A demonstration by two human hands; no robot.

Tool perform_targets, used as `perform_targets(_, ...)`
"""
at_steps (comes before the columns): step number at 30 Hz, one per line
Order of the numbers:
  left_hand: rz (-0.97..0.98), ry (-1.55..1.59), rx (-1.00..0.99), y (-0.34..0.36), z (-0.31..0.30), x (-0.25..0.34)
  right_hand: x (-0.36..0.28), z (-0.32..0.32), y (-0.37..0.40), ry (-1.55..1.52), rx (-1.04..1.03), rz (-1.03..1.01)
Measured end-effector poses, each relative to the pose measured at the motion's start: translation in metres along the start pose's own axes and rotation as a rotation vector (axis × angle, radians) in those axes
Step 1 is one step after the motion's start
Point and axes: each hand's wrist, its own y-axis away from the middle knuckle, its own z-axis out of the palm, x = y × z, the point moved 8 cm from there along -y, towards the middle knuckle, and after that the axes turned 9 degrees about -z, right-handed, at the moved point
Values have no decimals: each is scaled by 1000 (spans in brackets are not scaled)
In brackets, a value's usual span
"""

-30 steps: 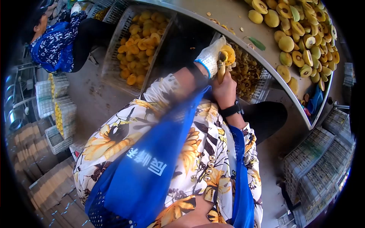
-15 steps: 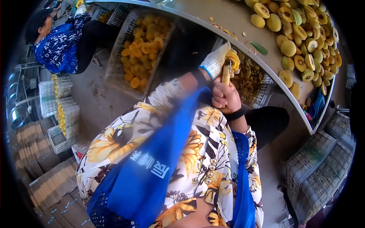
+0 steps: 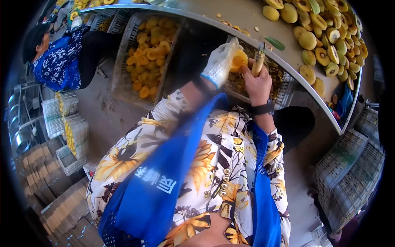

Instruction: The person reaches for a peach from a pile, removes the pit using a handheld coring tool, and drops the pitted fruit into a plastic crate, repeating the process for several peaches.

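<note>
My left hand [image 3: 220,61], in a white knit glove with a blue cuff, is closed on a smooth orange-yellow peach half [image 3: 238,60]. My right hand [image 3: 257,85], bare with a dark band at the wrist, grips the wooden handle of a pitting tool [image 3: 258,65] whose metal end points up and away. The right thumb and fingertips sit right at the edge of the peach half. Below both hands stands a crate of peach scraps [image 3: 273,78], partly covered by them. Cut halves with peel [image 3: 323,41] are heaped on the metal table [image 3: 230,21].
A crate of smooth peach halves [image 3: 115,76] stands left of my hands. The table's raised rim curves just beyond them. Another person [image 3: 61,61] in a blue apron sits at upper left. Stacked crates [image 3: 349,181] are at right; flattened cardboard [image 3: 68,206] lies at lower left.
The pitting tool has moved off the peach half, up and to the right with my right hand. My left hand has moved slightly left and down, turning the peach's smooth side into view.
</note>
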Motion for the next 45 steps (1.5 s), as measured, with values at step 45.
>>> perform_targets(45,577,-1528,176,-185,156,132,7,-75,30,426,-57,172)
